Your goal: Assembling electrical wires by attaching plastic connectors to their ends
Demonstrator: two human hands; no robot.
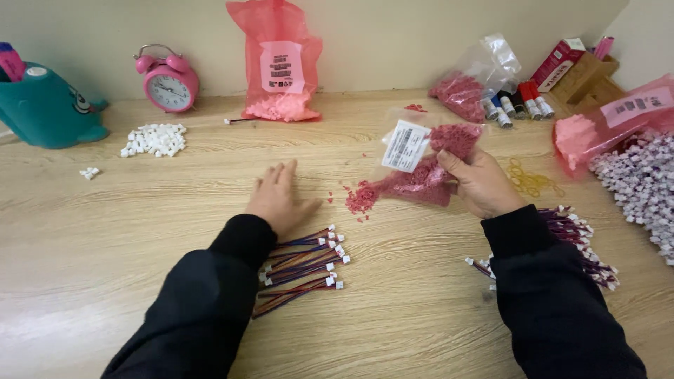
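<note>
My right hand (480, 181) grips a clear plastic bag (428, 158) of small red parts, tilted so that a little heap of red pieces (360, 198) lies spilled on the wooden table (140, 224) at its mouth. The bag bears a white label. My left hand (279, 196) rests flat on the table, fingers spread, just left of the spilled pieces and holding nothing. Below it lies a bundle of red and blue wires with white connectors (303, 265). A second bundle of such wires (583, 242) lies to the right of my right sleeve.
At the back stand a pink alarm clock (169, 81), a teal holder (45, 105), a pink bag (279, 60), a pile of white connectors (154, 139) and another clear bag of red parts (467, 88). Thread spools (516, 104), yellow rubber bands (530, 181) and more white connectors (639, 186) lie at right.
</note>
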